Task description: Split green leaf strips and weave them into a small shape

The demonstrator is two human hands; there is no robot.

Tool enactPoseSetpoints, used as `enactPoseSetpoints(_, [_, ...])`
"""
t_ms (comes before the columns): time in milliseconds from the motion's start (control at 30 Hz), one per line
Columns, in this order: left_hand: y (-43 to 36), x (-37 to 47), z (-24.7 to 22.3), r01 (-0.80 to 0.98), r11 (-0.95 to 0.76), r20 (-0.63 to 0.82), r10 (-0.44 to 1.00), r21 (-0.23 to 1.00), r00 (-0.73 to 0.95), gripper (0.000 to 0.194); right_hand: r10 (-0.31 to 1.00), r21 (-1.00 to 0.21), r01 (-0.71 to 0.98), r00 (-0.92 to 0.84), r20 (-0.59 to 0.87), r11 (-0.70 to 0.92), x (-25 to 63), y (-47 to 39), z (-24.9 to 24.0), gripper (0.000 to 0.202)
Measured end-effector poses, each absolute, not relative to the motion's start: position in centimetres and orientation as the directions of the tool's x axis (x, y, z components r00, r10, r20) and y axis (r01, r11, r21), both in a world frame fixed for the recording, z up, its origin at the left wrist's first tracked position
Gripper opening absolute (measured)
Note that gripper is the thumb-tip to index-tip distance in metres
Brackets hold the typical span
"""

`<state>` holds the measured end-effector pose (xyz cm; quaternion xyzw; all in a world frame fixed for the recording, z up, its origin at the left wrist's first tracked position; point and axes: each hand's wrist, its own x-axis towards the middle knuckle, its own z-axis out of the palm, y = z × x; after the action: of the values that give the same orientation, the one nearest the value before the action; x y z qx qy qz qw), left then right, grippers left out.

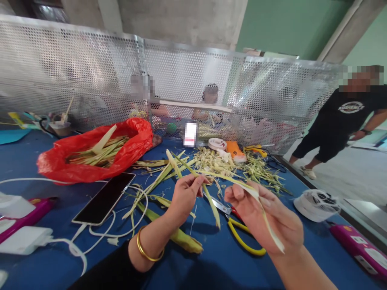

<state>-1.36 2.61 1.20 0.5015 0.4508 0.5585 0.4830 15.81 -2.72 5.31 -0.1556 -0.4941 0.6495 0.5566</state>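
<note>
A long pale leaf strip runs between my two hands above the blue table. My left hand, with a gold bangle at the wrist, pinches its left end between thumb and fingers. The strip passes through the fingers of my right hand, and its loose end hangs over the palm. Scissors with yellow and red handles lie on the table between the hands, partly hidden by my right hand. Green husk pieces lie beneath my left wrist, and more long strips lie beyond it.
A red plastic bag of husks, a phone and white cables are at left. Behind my hands lie shredded fibres, an orange packet and a tape roll. White coil at right. A person stands beyond the table.
</note>
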Motion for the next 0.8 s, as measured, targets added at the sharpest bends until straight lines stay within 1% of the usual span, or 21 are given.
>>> enactPoseSetpoints(133, [3.4,-2.1,0.7,-0.123,-0.01,0.001,0.997,0.992,-0.073,0.025,0.866,-0.785,-0.579,-0.255,0.431,0.22,17.6,-3.2,5.3,0.015])
enactPoseSetpoints(267, [3.9,-2.4,0.4,-0.111,0.073,-0.082,0.993,0.991,-0.082,0.023,0.884,-0.731,-0.611,-0.105,0.455,0.303,19.4,-3.5,5.6,0.009])
enactPoseSetpoints(433, [4.2,-2.6,0.3,-0.135,0.145,-0.163,0.978,0.98,-0.131,0.023,0.894,-0.633,-0.652,0.169,0.415,0.417,20.9,-4.6,6.7,0.031])
enactPoseSetpoints(500, [4.3,-2.7,0.2,-0.157,0.168,-0.191,0.971,0.973,-0.143,0.025,0.872,-0.581,-0.664,0.251,0.42,0.471,21.6,-5.1,7.2,0.032])
enactPoseSetpoints(567, [4.4,-2.9,0.2,-0.173,0.174,-0.201,0.967,0.969,-0.156,0.025,0.858,-0.525,-0.698,0.27,0.437,0.487,22.0,-5.2,7.5,0.033])
enactPoseSetpoints(600, [4.5,-3.0,0.3,-0.18,0.171,-0.201,0.967,0.969,-0.159,0.025,0.868,-0.521,-0.719,0.24,0.435,0.46,21.9,-4.9,7.6,0.032])
enactPoseSetpoints(633, [4.5,-3.1,0.3,-0.185,0.17,-0.199,0.968,0.968,-0.152,0.024,0.892,-0.552,-0.727,0.186,0.413,0.407,21.7,-4.5,7.6,0.029])
enactPoseSetpoints(667, [4.5,-3.1,0.4,-0.188,0.169,-0.196,0.971,0.967,-0.136,0.024,0.922,-0.614,-0.719,0.097,0.375,0.325,21.1,-4.0,7.4,0.025])
enactPoseSetpoints(700, [4.5,-3.1,0.5,-0.192,0.17,-0.194,0.975,0.967,-0.111,0.025,0.961,-0.726,-0.657,-0.007,0.275,0.203,20.4,-3.3,7.1,0.021])
enactPoseSetpoints(733, [4.4,-3.1,0.6,-0.196,0.172,-0.19,0.979,0.965,-0.077,0.026,0.986,-0.826,-0.555,-0.055,0.155,0.099,19.4,-2.5,6.5,0.014])
enactPoseSetpoints(767, [4.4,-3.1,0.7,-0.201,0.175,-0.187,0.981,0.964,-0.042,0.027,0.995,-0.889,-0.458,-0.093,0.046,-0.002,18.3,-1.7,5.7,0.013])
enactPoseSetpoints(800, [4.3,-3.1,0.8,-0.209,0.178,-0.185,0.983,0.962,-0.012,0.027,0.995,-0.919,-0.388,-0.093,-0.039,-0.072,17.1,-1.0,4.8,0.015])
